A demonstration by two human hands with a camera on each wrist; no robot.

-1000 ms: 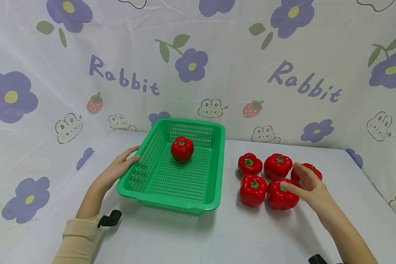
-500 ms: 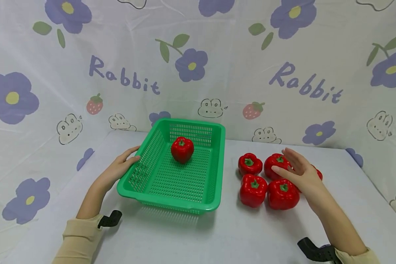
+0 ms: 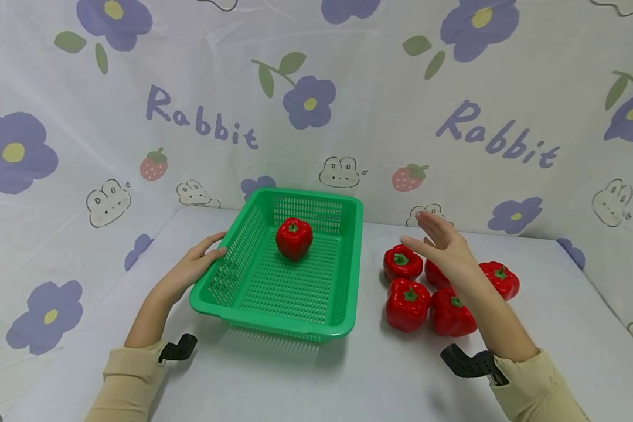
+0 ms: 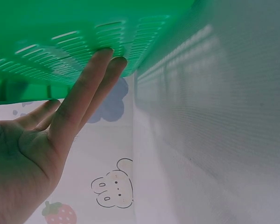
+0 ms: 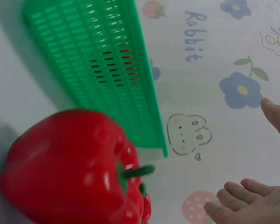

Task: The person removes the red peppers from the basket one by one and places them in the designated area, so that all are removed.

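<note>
- Your right hand has lifted off the near peppers and now hovers, fingers spread and holding nothing, above the far-left pepper of the cluster on the table.
- Your left hand has not moved: straight fingers rest against the green basket, steadying its left wall.
- One pepper sits inside the basket; five wait outside, so no new pick has begun.

White table; green basket; five peppers
</note>
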